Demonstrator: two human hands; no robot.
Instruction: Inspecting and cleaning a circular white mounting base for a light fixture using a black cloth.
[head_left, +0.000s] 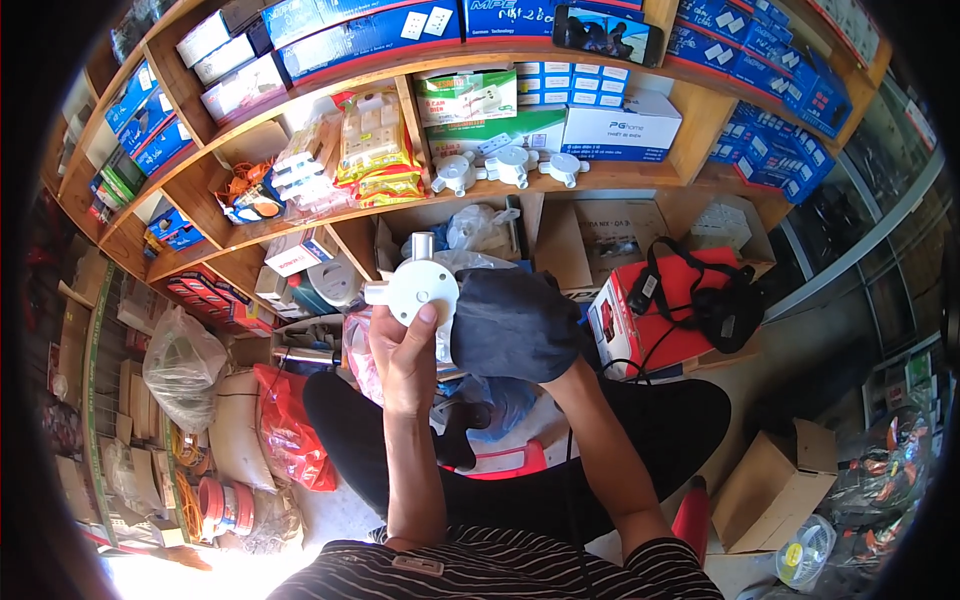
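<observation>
My left hand (402, 352) grips a white round junction box (416, 290) from below, the thumb pressed on its face. Two short pipe stubs stick out of the box, one upward and one to the left. A dark cloth (515, 325) is bunched over my right hand (566, 380) and touches the right edge of the box. The fingers of that hand are hidden under the cloth; only its wrist side shows. Ahead, on the shelf edge, stand three similar white junction boxes (512, 165).
A wooden shelf (600, 182) full of blue cartons curves across the front. A phone (608, 37) leans on the upper shelf. At right lie a red box (650, 310) with black straps (725, 310) and an open carton (775, 485). A red bag (292, 425) sits at left.
</observation>
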